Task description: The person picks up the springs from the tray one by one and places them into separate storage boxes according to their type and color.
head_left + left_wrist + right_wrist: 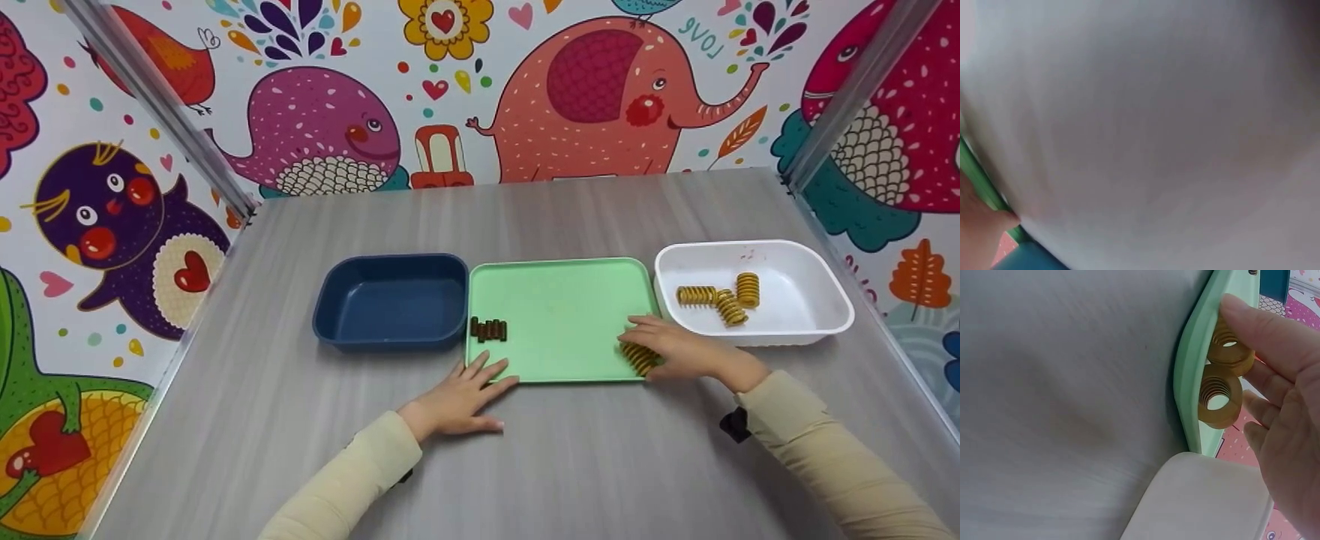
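Observation:
In the head view my left hand [455, 401] lies with fingers spread, its fingertips over the near left rim of the light green tray [559, 315]. Several small dark brown sticks [491, 330] lie side by side at that tray's left edge, just beyond these fingers. At the tray's near right corner my right hand [682, 352] bends over yellow-brown spiral coils [637, 358]. The right wrist view shows two hollow coils [1220, 396] standing close together, with my right hand's thumb [1269, 332] across the upper one and the fingers behind.
A dark blue basin [390, 307] stands against the tray's left side. On the right, a white basin [802, 300] holds three more spiral coils [697, 295]. A grey wood-grain table [562, 465] carries everything, with cartoon-printed walls [450, 90] and metal posts [862, 97] around it.

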Available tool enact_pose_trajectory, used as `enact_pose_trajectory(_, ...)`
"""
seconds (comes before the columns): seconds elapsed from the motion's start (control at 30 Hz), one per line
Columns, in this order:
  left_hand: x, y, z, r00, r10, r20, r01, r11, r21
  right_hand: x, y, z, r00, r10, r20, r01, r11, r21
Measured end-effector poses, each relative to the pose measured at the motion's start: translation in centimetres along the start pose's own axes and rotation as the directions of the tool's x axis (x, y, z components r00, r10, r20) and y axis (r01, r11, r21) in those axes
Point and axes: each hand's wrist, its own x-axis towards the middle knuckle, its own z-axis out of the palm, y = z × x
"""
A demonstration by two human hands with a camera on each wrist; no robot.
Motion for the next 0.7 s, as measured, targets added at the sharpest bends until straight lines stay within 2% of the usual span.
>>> enact_pose_trajectory(0.33, 0.0, -0.1, 0.2, 1.0, -0.014, 0.006, 0.014, 1.0, 0.003, 0.9, 0.1, 0.4, 1.0, -0.001, -0.026, 0.002, 1.0, 0.024)
enact_pose_trajectory(0.43, 0.0, -0.1, 0.3, 1.0, -0.01, 0.002, 0.01, 1.0, 0.005, 1.3, 0.1, 0.6, 0.999, 0.004, -0.044, -0.001, 0.998, 0.058)
enact_pose_trajectory(0.6, 0.1, -0.1, 0.3, 1.0, -0.004, -0.005, 0.004, 1.0, 0.013, 1.9, 0.1, 1.2, 0.99, -0.057, -0.13, 0.069, 0.994, 0.084)
enact_pose_trajectory(0.7, 0.1, 0.0, 0.3, 1.0, -0.004, -0.008, 0.004, 1.0, 0.016, 2.3, 0.2, 1.4, 0.985, -0.077, -0.154, 0.09, 0.992, 0.084)
